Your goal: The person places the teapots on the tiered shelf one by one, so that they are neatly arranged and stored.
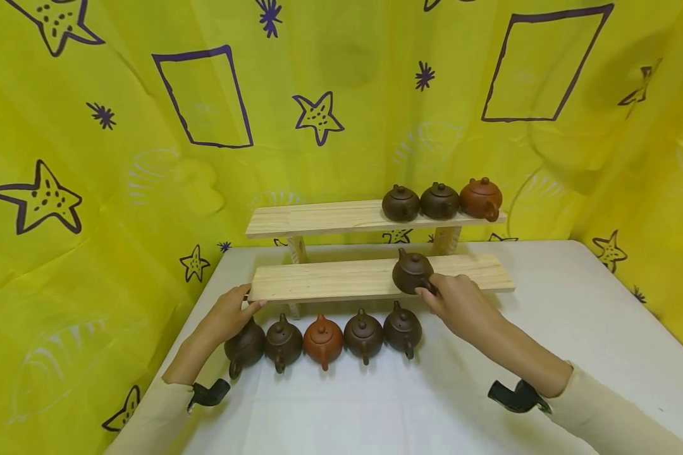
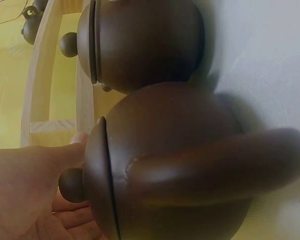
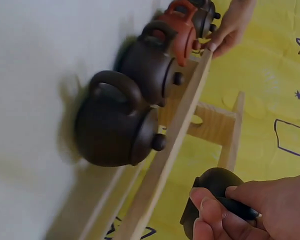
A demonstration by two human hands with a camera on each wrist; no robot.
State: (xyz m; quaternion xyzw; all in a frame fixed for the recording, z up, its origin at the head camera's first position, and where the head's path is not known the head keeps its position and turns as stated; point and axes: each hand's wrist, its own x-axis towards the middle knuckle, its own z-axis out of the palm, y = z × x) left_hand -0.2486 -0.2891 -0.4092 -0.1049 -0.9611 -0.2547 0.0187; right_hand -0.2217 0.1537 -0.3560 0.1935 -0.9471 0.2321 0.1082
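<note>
My right hand (image 1: 461,303) pinches the handle of a dark brown teapot (image 1: 412,272), which is at the lower board of a wooden two-tier shelf (image 1: 324,281), right of its middle. Whether its base touches the board cannot be told. In the right wrist view, thumb and fingers close around the handle of this teapot (image 3: 217,182). My left hand (image 1: 224,322) grips the left end of the lower board, thumb at the front edge. Just below that hand stands another dark teapot (image 1: 245,344), seen close in the left wrist view with its thick handle (image 2: 215,167) toward the camera.
Along the table (image 1: 330,417), in front of the shelf, a row of teapots includes a reddish one (image 1: 322,339) among dark ones. The upper board (image 1: 319,218) carries two dark teapots (image 1: 439,201) and a reddish teapot (image 1: 480,197) at its right. Yellow patterned cloth (image 1: 353,151) hangs behind.
</note>
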